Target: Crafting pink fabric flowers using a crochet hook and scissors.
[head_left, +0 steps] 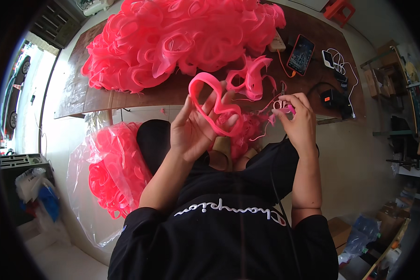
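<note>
My left hand (191, 133) is turned palm up, its fingers partly curled through a looped pink fabric strip (211, 122). The loop bends in a wavy outline above the palm. In my right hand (299, 119) are small scissors (279, 104) with pale finger rings, held near the table's front edge, blades pointing away from me. A thin pink offcut hangs beside them. Between and beyond the hands, a loose pink ruffle piece (252, 79) lies on the table edge. More pink ruffles (245, 135) sit below the edge, partly hidden by my left hand.
A large heap of pink ruffles (172, 44) covers much of the brown table (74, 100). A clear plastic bag (81, 186) of ruffles stands to my left. A phone (301, 55), white cables (343, 65) and a black adapter (329, 99) lie at the right. A red stool (339, 11) stands beyond.
</note>
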Available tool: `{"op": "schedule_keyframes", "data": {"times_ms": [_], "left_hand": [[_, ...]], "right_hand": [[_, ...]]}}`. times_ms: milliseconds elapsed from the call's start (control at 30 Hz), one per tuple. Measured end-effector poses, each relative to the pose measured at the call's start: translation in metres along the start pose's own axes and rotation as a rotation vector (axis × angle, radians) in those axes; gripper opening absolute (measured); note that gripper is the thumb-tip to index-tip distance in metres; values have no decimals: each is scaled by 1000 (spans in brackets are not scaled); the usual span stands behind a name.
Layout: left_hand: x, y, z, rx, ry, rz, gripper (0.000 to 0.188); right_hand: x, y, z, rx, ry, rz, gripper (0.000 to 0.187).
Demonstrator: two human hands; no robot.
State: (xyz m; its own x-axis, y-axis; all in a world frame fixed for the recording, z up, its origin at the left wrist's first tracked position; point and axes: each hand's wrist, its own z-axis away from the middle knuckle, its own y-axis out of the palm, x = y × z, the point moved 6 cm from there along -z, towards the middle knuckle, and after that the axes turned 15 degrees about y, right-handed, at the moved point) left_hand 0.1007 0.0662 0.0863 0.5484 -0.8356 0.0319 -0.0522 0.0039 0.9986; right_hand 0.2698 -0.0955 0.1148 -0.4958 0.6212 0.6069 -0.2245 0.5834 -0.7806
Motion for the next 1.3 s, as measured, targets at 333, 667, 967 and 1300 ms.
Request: {"op": "schedule_keyframes", "data": {"times_ms": [333,667,967,1300], "left_hand": [[8,-1,13,262,163,-798,50],[-149,39,79,156,603,-1457,45],[-271,46,185,-522,166,-3071,49],[-80,5,33,345,1,-2163,48]], "right_hand": [[14,4,-6,59,11,-148,20],[-16,39,-34,104,19,-125,18],[1,80,-64,71,-194,-75,15],[26,8,-77,359,185,-1242,14]]}}
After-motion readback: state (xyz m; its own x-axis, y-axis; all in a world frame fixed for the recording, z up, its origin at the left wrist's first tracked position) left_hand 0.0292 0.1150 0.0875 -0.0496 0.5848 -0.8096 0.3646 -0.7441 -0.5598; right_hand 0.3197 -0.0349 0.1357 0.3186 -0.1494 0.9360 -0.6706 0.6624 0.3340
